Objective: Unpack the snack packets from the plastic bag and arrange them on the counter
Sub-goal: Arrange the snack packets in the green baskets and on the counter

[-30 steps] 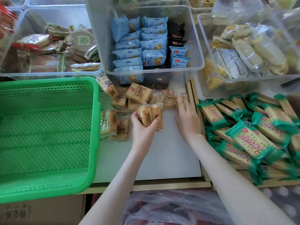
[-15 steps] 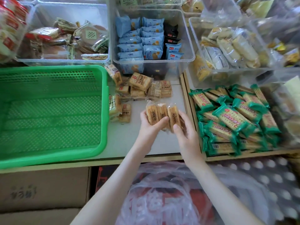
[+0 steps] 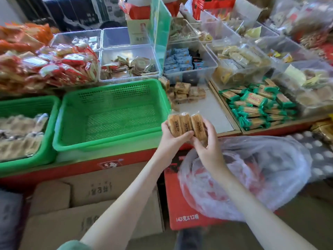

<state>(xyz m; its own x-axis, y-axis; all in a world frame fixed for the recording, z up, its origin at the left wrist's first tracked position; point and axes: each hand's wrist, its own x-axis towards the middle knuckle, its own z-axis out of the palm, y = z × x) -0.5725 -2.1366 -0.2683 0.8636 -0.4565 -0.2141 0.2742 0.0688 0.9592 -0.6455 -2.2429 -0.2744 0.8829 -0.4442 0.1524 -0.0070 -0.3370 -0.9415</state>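
- While a second ago the left hand (image 3: 172,137) was down at the pile (image 3: 185,92) on the tabletop (image 3: 212,112) and the right hand (image 3: 207,147) lay flat beside it, both have now pulled back to the near edge with three tan packets (image 3: 185,124) lifted clear.
- Hands: the left has its fingers curled round the two left-side packets. The right pinches the third one against them, so all three sit side by side, touching.
- The packets are up in the air just off the right corner of the basket (image 3: 111,114), above the plastic bag (image 3: 252,177), and aren't resting on anything.
- The rest of that snack is a loose heap at the back of the tabletop, right by the bins (image 3: 189,78).
- My guess is this is squaring up a little row to set down neatly, so the arranging is underway but not done.
- There's something red showing through the bag, can't tell what, so the unpacking may not be finished either.
- Those wrappers look slick, so the middle packet could squirt out.
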